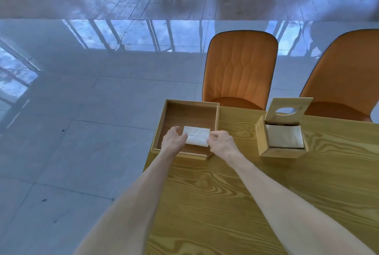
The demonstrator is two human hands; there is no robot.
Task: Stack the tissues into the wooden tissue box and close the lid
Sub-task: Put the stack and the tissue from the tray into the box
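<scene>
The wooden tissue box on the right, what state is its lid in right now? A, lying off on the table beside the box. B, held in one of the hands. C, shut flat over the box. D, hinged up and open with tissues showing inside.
D: the lid with its oval hole stands raised behind the wooden tissue box, and tissues show inside; both hands are away at the tray.

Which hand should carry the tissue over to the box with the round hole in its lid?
Probably the right hand. It already pinches the tissue and is nearer the tissue box, which sits open to its right. The left hand would have to cross over.
</scene>
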